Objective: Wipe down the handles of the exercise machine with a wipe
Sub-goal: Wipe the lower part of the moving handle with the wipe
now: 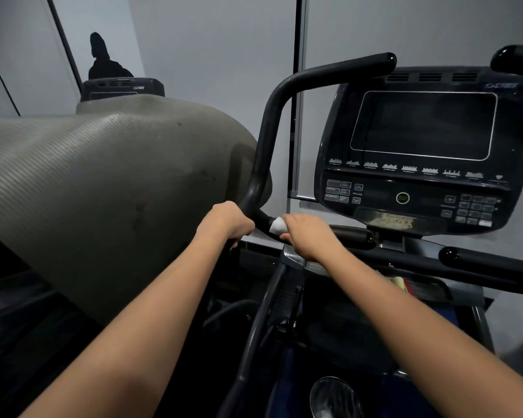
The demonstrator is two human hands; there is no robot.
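Dim indoor light, murky shadow below both hands. Wide-angle bend at edges; console [417, 152] up-right of hands slightly soft w/ faint sheen.

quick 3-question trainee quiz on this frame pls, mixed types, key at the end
1. True or false: the wipe is in the left hand.
2. What does the left hand grip? A) console B) curved black handle C) grey mat
3. Fill in: the console screen is ____ (lit/dark).

Key: 1 false, the right hand presses it round the handle; 2 B; 3 dark.
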